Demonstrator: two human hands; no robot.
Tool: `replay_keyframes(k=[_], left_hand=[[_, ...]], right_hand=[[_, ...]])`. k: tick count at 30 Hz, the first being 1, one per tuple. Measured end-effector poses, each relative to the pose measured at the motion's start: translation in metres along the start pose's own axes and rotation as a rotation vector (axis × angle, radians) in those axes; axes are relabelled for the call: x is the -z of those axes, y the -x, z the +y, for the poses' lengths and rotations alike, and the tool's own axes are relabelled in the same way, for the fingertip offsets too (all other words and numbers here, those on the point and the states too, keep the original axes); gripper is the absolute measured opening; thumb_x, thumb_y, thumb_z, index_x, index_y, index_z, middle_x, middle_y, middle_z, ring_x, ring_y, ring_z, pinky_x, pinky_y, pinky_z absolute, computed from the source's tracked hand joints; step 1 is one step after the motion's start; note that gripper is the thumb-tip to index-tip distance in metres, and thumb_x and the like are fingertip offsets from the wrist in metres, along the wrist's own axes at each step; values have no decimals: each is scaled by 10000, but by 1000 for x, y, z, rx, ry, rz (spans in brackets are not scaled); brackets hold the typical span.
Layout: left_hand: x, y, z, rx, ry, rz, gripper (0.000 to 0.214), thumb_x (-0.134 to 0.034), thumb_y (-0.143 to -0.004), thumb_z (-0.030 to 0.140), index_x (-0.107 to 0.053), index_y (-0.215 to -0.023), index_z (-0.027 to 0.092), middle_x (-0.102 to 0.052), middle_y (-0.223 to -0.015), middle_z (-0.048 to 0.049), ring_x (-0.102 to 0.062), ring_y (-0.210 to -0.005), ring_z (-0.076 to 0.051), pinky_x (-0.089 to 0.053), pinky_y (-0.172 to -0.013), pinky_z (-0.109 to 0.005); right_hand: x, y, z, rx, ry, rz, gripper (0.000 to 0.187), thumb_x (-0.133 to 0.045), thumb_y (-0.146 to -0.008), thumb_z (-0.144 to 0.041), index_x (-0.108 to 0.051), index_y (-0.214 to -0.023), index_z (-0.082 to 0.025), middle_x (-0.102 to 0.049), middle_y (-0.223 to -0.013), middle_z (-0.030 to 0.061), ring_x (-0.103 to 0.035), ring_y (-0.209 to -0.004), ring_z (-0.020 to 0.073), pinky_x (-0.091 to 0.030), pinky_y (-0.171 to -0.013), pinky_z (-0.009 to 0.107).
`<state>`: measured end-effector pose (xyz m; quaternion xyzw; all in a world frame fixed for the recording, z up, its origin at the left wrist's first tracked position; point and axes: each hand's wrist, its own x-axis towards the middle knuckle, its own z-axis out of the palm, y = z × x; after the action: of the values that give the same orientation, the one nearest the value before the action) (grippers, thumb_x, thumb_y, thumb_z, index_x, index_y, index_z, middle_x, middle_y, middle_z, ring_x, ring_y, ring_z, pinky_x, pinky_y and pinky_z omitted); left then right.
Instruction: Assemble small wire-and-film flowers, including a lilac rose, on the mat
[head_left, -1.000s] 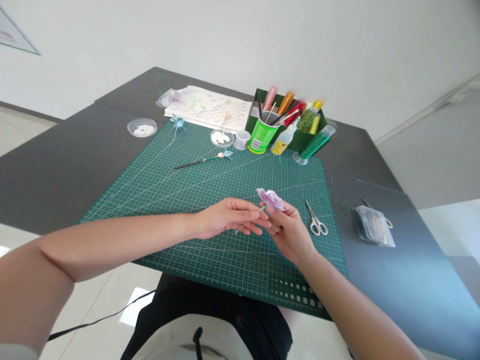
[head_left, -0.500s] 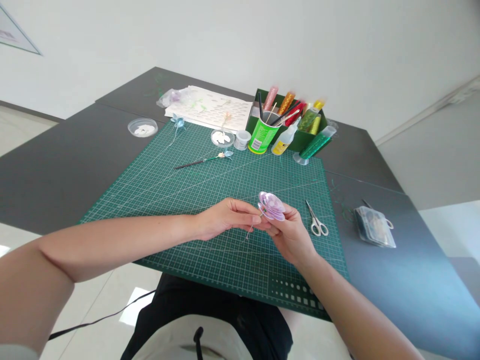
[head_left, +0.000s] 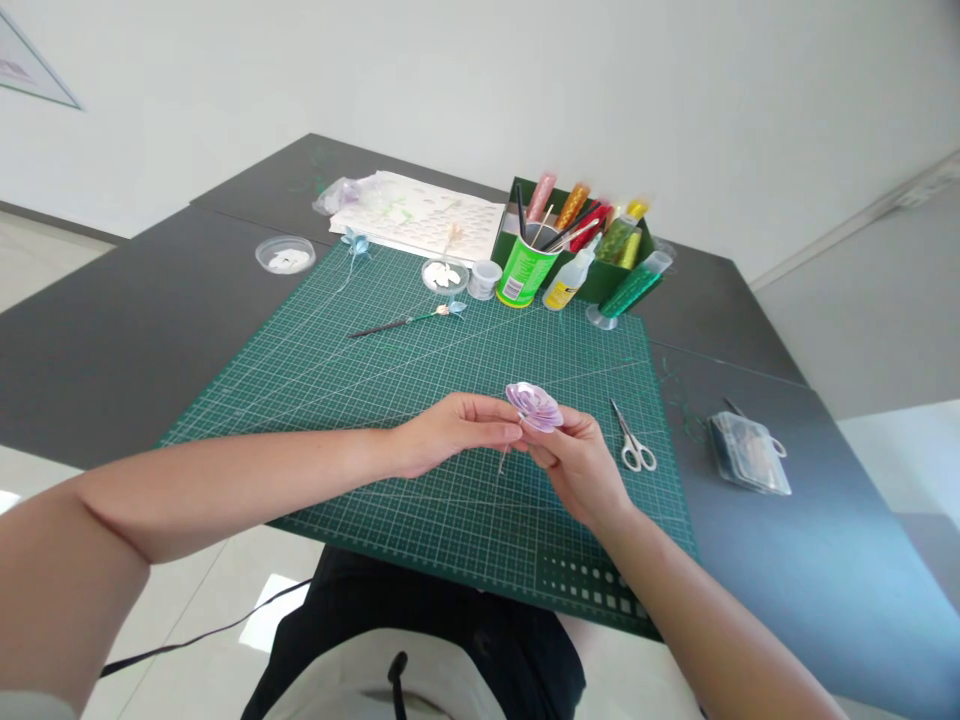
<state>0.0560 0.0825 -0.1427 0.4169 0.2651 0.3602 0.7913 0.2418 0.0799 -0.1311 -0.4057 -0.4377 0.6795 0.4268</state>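
Over the green cutting mat [head_left: 360, 380] my two hands meet around a small purple flower [head_left: 533, 406] on a thin wire stem. My left hand [head_left: 450, 435] pinches the stem just under the bloom, fingers closed. My right hand [head_left: 577, 465] has its fingertips closed on the flower's underside and petals. The bloom faces up and slightly left. The stem's lower end pokes out below the fingers.
Small scissors [head_left: 631, 444] lie on the mat right of my hands. At the back stand a green cup of tools [head_left: 523, 270], a glue bottle [head_left: 570, 280], glitter tubes, small dishes [head_left: 285, 256] and paper sheets [head_left: 416, 215]. A brush [head_left: 397, 323] lies mid-mat. A plastic pouch [head_left: 750, 455] rests at right.
The flower has been turned between my fingers and shifted slightly left, its face now more upward. Both hands stay in nearly the same place.
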Motion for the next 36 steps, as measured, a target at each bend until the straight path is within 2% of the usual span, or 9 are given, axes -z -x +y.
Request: replay_keyframes(k=[8,17,27,36], left_hand=[[0,0,1,3,-59,25,273,-837,-823,403,-825,-959,166,-803,-924,-70,-707,-888,-169,-520,-922,-339],[1,-1,4,-21,-66,-7,240,-859,-794,381,-815,-877,160,-778,-859,-47,-687,-839,-147,-510,-880,-311],[2,-2,3,-3,-48,-26,212,-860,-792,347,-816,-887,163,-774,-853,-36,-680,-839,-133,-497,-882,-295],[0,-2,5,-13,-53,-14,206,-868,-775,346,-804,-827,157,-767,-823,-36,-672,-812,-132,-499,-869,-298]], right_hand=[[0,0,0,-13,26,-15,237,-863,-726,-357,-726,-649,-180,-399,-508,-72,-165,-490,55,-104,-460,260],[0,1,-3,-30,5,-39,259,-860,-733,-376,-713,-642,-184,-394,-503,-72,-170,-476,51,-101,-456,264],[1,1,-3,-49,-17,-68,310,-855,-731,-405,-664,-615,-190,-340,-499,-85,-144,-481,58,-95,-457,274],[0,2,-4,-60,-26,-79,279,-855,-736,-423,-705,-692,-191,-325,-512,-90,-141,-484,60,-91,-452,269]])
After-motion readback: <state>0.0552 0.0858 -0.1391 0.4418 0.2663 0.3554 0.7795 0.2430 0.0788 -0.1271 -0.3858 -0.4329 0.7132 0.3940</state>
